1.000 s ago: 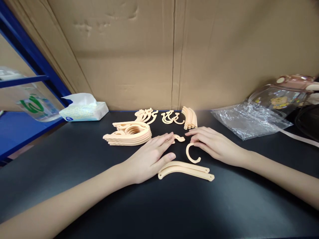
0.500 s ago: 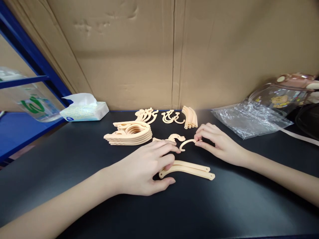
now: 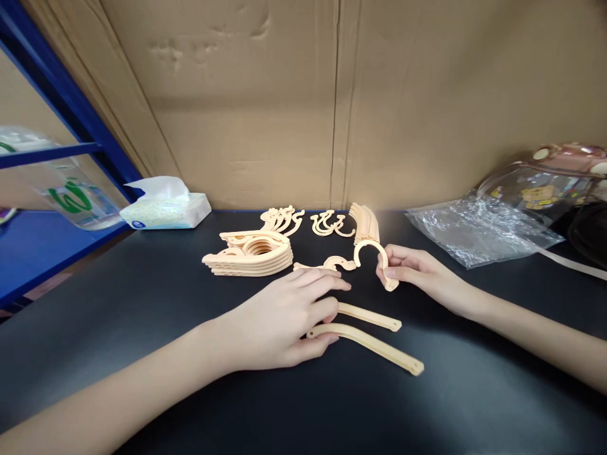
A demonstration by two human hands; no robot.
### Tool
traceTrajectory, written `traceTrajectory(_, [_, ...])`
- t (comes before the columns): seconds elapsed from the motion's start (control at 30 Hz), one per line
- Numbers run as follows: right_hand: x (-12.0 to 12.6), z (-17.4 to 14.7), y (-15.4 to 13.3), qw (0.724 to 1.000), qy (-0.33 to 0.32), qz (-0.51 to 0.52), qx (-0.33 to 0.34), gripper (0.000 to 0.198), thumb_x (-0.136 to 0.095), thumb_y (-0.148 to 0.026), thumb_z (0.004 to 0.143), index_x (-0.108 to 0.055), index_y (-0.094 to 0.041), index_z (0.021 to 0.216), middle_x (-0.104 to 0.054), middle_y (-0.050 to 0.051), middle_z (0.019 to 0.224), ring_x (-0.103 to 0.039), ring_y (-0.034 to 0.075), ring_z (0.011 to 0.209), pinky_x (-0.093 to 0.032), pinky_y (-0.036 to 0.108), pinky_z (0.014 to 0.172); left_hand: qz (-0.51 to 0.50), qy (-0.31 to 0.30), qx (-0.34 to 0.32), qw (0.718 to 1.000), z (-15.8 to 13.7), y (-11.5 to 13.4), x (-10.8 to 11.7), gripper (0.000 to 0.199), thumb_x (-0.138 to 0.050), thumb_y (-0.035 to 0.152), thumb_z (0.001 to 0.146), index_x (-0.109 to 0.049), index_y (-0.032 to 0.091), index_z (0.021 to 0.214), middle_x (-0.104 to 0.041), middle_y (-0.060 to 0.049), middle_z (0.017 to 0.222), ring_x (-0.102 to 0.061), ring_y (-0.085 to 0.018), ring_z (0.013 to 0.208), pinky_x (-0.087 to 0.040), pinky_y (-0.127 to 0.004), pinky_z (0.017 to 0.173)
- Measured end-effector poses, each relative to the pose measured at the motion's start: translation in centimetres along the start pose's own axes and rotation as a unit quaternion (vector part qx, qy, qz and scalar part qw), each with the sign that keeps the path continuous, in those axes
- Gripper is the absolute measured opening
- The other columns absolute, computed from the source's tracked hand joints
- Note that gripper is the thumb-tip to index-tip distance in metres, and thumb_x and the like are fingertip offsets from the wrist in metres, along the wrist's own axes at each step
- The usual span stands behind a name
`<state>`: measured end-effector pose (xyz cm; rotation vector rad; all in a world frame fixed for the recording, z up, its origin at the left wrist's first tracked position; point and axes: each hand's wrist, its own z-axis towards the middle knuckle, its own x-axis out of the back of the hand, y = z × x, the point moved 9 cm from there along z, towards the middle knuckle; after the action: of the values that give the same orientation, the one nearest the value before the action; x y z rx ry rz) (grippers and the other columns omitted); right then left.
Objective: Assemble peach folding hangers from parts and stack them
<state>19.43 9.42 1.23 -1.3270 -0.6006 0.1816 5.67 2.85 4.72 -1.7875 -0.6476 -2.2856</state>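
Observation:
My right hand [image 3: 410,268] pinches a beige plastic hanger hook [image 3: 372,245] by its base, with the curve standing upright and opening downward. My left hand [image 3: 291,316] has thumb and index finger closed around the left end of the nearer hanger arm [image 3: 379,347]. Its other fingers stretch out over the table. A second hanger arm [image 3: 372,315] lies just behind, its left end hidden by my fingers. Beyond the left hand rests another curved beige hanger piece [image 3: 339,261], partly covered by the fingers.
A stack of folded hangers [image 3: 253,256] stands left of centre. Behind lie loose hooks [image 3: 283,220], more hooks [image 3: 327,222] and a bundle of hanger arms [image 3: 364,221]. A tissue pack [image 3: 173,210] sits back left, a clear plastic bag [image 3: 478,227] back right. Cardboard [image 3: 246,114] walls the rear.
My right hand has lifted the hook from lying flat and turned it upright. At my left hand, the nearer hanger arm has swung away from the other, its right end coming toward me.

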Motion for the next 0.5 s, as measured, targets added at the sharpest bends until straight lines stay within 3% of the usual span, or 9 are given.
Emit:
traceTrajectory(0.13, [0.2, 0.1, 0.3, 0.999, 0.006, 0.051, -0.008, 0.012, -0.056, -0.025, 0.086, -0.048, -0.019, 0.082, -0.055, -0.002, 0.072, -0.049, 0.01, 0.067, -0.038, 0.024, 0.067, -0.196, 0.046, 0.111, 0.973, -0.1, -1.9, 0.8, 0.016, -0.061, 0.033, 0.086, -0.057, 0.018, 0.082, -0.06, -0.003, 0.104, -0.054, -0.017, 0.098, -0.041, -0.03, 0.087])
traceTrajectory(0.23, [0.0, 0.1, 0.3, 0.996, -0.004, 0.084, -0.016, 0.013, -0.057, -0.023, 0.086, -0.045, -0.019, 0.085, -0.057, -0.003, 0.071, -0.05, 0.01, 0.066, -0.039, 0.024, 0.067, -0.379, 0.075, 0.201, 0.9, -0.3, -3.4, 0.4, 0.017, -0.063, 0.033, 0.083, -0.057, 0.017, 0.084, -0.057, 0.002, 0.078, -0.052, -0.011, 0.073, -0.042, -0.024, 0.068])
traceTrajectory(0.33, [-0.3, 0.1, 0.2, 0.995, -0.015, 0.1, -0.016, 0.015, -0.058, -0.021, 0.085, -0.043, -0.019, 0.086, -0.059, -0.003, 0.071, -0.052, 0.009, 0.065, -0.04, 0.025, 0.068, -0.495, 0.101, 0.243, 0.828, -0.6, -4.2, -0.1, 0.016, -0.062, 0.032, 0.083, -0.058, 0.017, 0.083, -0.053, 0.003, 0.072, -0.049, -0.01, 0.067, -0.04, -0.022, 0.062])
traceTrajectory(0.4, [-0.4, 0.1, 0.3, 0.994, -0.021, 0.105, -0.016, 0.018, -0.059, -0.022, 0.084, -0.042, -0.02, 0.087, -0.06, -0.002, 0.072, -0.053, 0.01, 0.065, -0.041, 0.025, 0.067, -0.504, 0.122, 0.257, 0.815, -0.8, -4.6, 0.0, 0.021, -0.057, 0.037, 0.086, -0.059, 0.017, 0.082, -0.052, 0.002, 0.074, -0.048, -0.01, 0.07, -0.04, -0.023, 0.066])
traceTrajectory(0.5, [-0.5, 0.2, 0.6, 0.994, -0.027, 0.105, -0.024, 0.021, -0.061, -0.023, 0.084, -0.041, -0.02, 0.087, -0.062, -0.001, 0.074, -0.054, 0.01, 0.066, -0.041, 0.025, 0.066, -0.442, 0.137, 0.277, 0.842, -1.2, -5.0, 0.3, 0.038, -0.04, 0.048, 0.093, -0.053, 0.017, 0.075, -0.047, 0.002, 0.071, -0.045, -0.012, 0.07, -0.039, -0.023, 0.066])
